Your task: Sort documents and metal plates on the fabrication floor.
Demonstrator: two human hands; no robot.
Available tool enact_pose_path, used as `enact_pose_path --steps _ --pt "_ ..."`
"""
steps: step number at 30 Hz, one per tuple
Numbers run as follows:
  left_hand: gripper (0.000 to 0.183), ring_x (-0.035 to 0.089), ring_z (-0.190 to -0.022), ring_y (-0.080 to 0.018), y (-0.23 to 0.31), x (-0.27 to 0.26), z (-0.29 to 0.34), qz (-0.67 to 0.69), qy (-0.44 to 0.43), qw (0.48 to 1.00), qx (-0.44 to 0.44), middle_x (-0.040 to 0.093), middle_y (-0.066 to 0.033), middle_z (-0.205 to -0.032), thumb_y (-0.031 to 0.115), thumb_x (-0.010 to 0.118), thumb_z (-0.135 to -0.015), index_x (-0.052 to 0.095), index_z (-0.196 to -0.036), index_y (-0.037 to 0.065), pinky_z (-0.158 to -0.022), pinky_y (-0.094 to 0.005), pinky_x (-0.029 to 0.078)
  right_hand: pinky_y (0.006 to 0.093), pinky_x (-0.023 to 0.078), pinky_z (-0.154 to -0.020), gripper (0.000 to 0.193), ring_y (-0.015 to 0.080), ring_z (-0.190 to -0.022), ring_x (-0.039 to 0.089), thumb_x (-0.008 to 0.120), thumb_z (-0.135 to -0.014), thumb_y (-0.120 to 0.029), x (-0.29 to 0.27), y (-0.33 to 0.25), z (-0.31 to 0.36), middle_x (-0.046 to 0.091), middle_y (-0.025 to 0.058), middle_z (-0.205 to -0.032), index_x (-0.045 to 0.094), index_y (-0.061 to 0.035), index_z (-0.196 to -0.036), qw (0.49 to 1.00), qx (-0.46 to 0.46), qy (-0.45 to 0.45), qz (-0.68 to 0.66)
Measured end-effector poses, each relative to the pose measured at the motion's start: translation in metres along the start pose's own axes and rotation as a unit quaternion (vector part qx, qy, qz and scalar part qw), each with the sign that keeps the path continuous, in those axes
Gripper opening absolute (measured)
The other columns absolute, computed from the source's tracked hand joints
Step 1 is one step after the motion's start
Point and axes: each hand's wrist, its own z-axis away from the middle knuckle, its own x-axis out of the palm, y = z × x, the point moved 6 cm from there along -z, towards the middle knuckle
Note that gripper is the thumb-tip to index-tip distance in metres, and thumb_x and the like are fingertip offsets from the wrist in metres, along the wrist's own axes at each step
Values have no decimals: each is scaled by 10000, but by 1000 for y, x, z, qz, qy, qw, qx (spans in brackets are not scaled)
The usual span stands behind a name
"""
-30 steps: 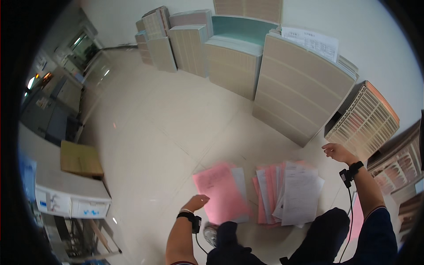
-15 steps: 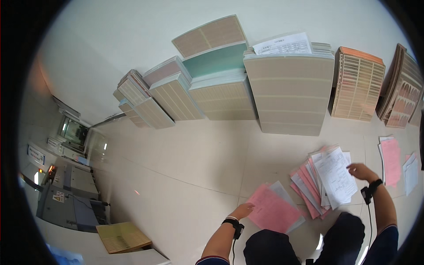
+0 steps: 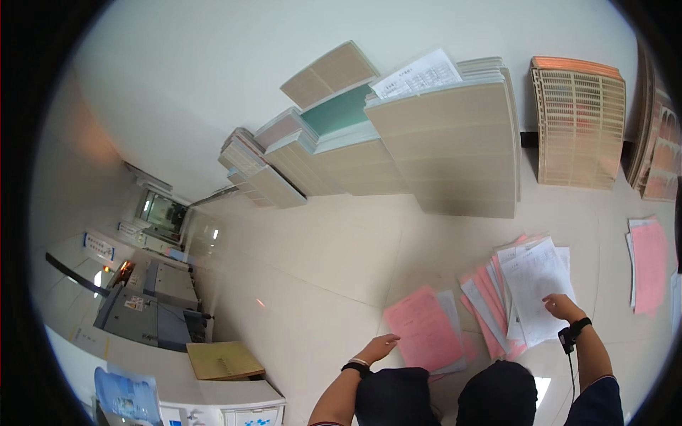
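I look down at a pale tiled floor (image 3: pixel 320 263) with papers spread before my knees. My right hand (image 3: pixel 563 307) rests its fingers on a fanned pile of white and pink sheets (image 3: pixel 529 291), touching the top white sheet's near edge. My left hand (image 3: pixel 376 348) hovers with fingers apart and nothing in it, just left of a pink sheet (image 3: pixel 423 328) lying on some white ones. A dark band sits on each wrist.
Tall stacks of beige and green paper (image 3: pixel 440 149) stand along the wall ahead. An orange-topped stack (image 3: pixel 577 128) stands to the right. More pink and white sheets (image 3: pixel 648 264) lie at far right. A brown cardboard box (image 3: pixel 224 358) and grey machines (image 3: pixel 153 305) stand at left.
The view has swung around, so the tall stacks now sit higher. My right hand has come down onto the fanned pile. My left hand stays by the pink sheet.
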Motion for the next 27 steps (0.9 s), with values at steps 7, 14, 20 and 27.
enact_pose_path --steps 7,14,20,27 --pt "307 612 -817 -187 1 -18 16 4 8 997 -81 618 -110 -987 226 489 -885 554 -1130 52 -761 -311 478 372 484 -766 220 323 -835 610 530 -782 -96 10 4 -47 631 190 -890 619 -28 -971 990 -18 60 -129" --pt "311 614 -795 -185 2 -12 2 40 -2 995 -91 618 -122 -978 224 479 -892 545 -1136 44 -751 -310 480 390 401 -905 323 376 -1040 480 568 -684 13 49 0 -30 499 220 -1121 568 -16 -1006 979 -89 175 -49" --pt "309 616 -805 -192 -11 -9 7 50 -7 992 -112 616 -128 -981 223 473 -890 548 -1132 48 -754 -314 481 404 374 -944 329 379 -1097 450 564 -685 17 62 5 -29 468 227 -1194 563 -11 -1013 984 -80 161 -9" --pt "306 614 -799 -188 -30 -8 22 63 7 990 -128 617 -125 -969 217 474 -882 552 -1128 52 -753 -313 484 402 366 -956 317 385 -1099 449 555 -692 -9 59 -1 -29 466 221 -1216 570 -12 -1009 991 -46 126 18"
